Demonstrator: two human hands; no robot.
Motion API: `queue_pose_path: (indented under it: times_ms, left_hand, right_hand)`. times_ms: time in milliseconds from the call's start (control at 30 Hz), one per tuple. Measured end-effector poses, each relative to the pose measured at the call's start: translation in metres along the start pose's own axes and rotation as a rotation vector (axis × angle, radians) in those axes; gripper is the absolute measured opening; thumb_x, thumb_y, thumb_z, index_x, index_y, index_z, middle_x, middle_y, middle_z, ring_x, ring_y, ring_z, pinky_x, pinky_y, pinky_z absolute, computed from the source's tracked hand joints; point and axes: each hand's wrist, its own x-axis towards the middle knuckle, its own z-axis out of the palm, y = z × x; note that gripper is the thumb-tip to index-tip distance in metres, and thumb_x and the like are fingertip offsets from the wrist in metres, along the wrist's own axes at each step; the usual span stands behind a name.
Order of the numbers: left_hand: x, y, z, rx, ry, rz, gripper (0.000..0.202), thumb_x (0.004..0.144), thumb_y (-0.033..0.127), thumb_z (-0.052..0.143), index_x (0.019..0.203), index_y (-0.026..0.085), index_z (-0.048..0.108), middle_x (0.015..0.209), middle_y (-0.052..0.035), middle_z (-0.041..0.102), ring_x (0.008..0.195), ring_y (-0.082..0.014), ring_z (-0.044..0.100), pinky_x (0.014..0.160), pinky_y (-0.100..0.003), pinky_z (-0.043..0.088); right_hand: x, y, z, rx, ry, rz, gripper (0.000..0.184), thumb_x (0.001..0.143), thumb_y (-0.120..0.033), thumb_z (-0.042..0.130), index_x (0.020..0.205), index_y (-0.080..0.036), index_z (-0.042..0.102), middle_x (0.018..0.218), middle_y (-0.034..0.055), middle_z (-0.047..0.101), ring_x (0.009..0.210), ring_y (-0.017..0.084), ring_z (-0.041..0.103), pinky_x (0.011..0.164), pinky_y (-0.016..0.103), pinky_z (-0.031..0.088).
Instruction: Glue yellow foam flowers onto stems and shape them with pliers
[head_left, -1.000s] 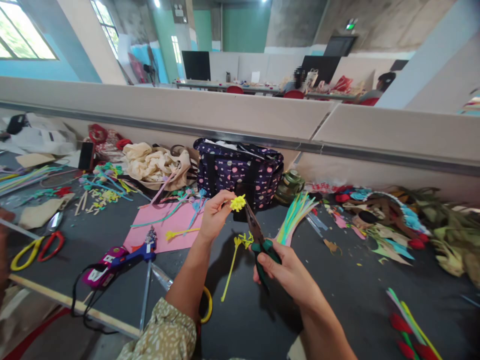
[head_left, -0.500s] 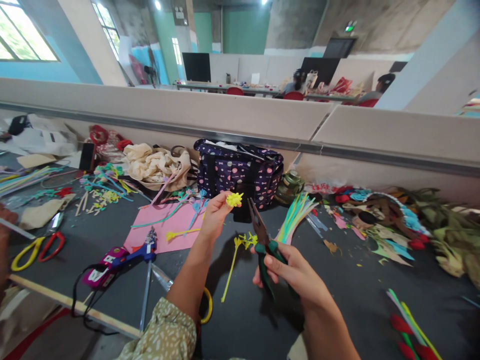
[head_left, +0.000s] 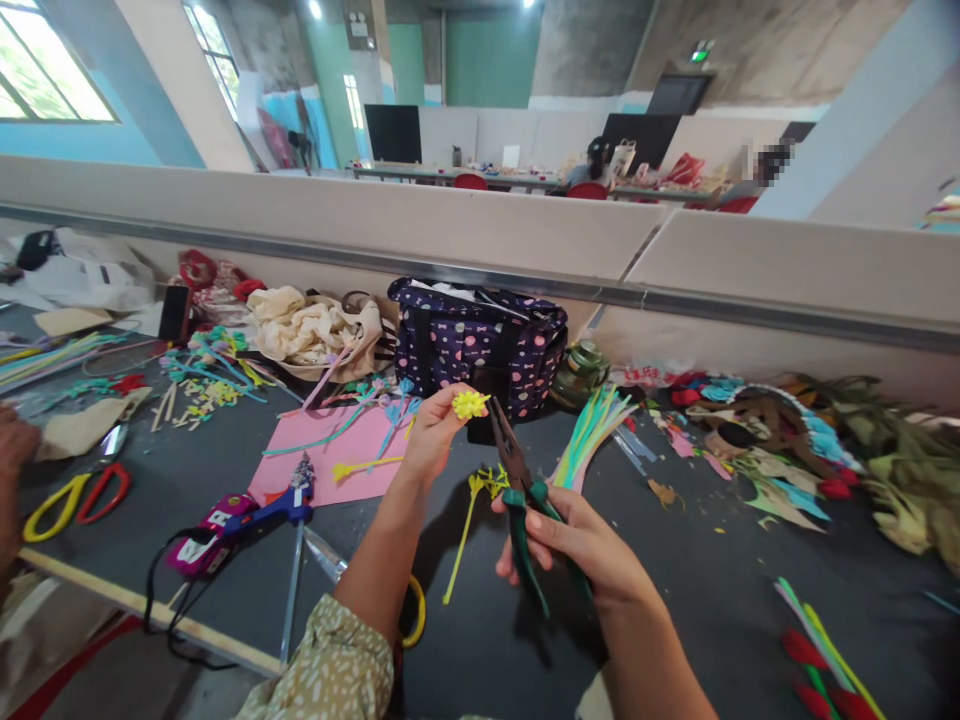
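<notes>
Between the fingertips of my left hand [head_left: 436, 430] is a small yellow pipe-cleaner flower [head_left: 469, 404]. My right hand [head_left: 577, 545] is wrapped round the green handles of long-nose pliers [head_left: 516, 462]. The pliers' jaws point up and to the left, and their tips are close to the flower's right edge; whether they touch it I cannot tell. Below my hands, a yellow pipe-cleaner stem [head_left: 459, 545] lies on the dark table beside a little heap of yellow pieces [head_left: 493, 482].
A pink sheet [head_left: 300, 440] with pipe-cleaner flowers, a glue gun [head_left: 259, 515] and red-yellow scissors [head_left: 79, 505] lie to the left. Behind stand a patterned bag [head_left: 480, 345] and a bottle [head_left: 581, 372]. Pipe cleaners [head_left: 592, 430] lie right. Another person's hand [head_left: 15, 440] shows at far left.
My right hand has brought the pliers slightly left, so their tips are nearer the yellow flower. My left hand has barely moved. The other person's hand at far left has shifted.
</notes>
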Motion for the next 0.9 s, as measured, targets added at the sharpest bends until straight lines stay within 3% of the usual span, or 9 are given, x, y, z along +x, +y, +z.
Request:
queue_pose_path:
  times_ms: [600, 900]
  left_hand:
    - [-0.0019, -0.0015, -0.0021, -0.021, -0.005, -0.045, 0.015, 0.072, 0.032, 0.073, 0.076, 0.018, 0.069, 0.077, -0.0024, 0.062, 0.076, -0.0160, 0.057, 0.076, -0.030, 0.048]
    - [-0.0020, -0.0062, -0.0063, 0.032, 0.036, -0.014, 0.016, 0.072, 0.034, 0.074, 0.077, 0.020, 0.070, 0.079, -0.0031, 0.064, 0.084, -0.0200, 0.062, 0.077, -0.031, 0.047]
  right_hand:
    - [-0.0006, 0.0022, 0.0000, 0.003, -0.002, 0.017, 0.042, 0.082, -0.039, 0.072, 0.110, -0.011, 0.061, 0.048, -0.0088, 0.043, 0.061, 0.022, 0.069, 0.055, 0.030, 0.052]
    - [-0.0005, -0.0009, 0.0026, -0.244, 0.106, -0.029, 0.048, 0.080, -0.051, 0.071, 0.105, -0.012, 0.059, 0.050, -0.0087, 0.043, 0.057, 0.020, 0.067, 0.051, 0.023, 0.044]
